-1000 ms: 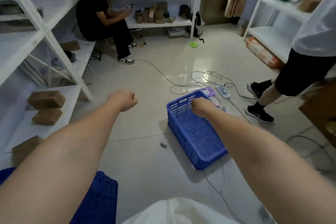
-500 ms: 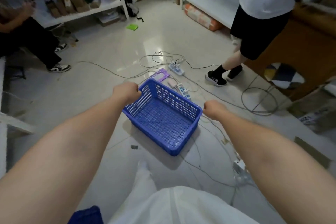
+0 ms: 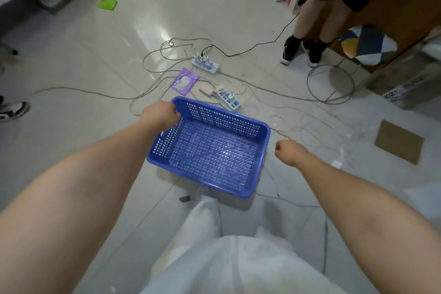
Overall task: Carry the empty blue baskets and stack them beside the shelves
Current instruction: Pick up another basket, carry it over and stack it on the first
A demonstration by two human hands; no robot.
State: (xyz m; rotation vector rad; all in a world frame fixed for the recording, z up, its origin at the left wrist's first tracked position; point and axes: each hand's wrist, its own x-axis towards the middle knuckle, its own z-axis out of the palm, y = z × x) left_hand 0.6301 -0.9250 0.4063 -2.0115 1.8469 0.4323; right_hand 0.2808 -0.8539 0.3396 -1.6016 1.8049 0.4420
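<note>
An empty blue perforated basket (image 3: 214, 153) sits on the pale tiled floor just in front of my legs, turned at an angle. My left hand (image 3: 161, 116) is curled over the rim at the basket's far-left end, fingers hooked inside the wall. My right hand (image 3: 290, 151) is a closed fist with nothing in it, a short gap to the right of the basket's right rim.
Tangled cables and two power strips (image 3: 205, 64) (image 3: 228, 99) lie just beyond the basket, with a purple packet (image 3: 184, 81). A person's legs (image 3: 307, 28) stand at the upper right by a patterned stool (image 3: 368, 44). Cardboard (image 3: 399, 142) lies on the right, and a shoe (image 3: 13, 110) shows at the left edge.
My view has swung down and closer to the basket. My left hand has closed over its far-left rim. My right fist stays just off the right side.
</note>
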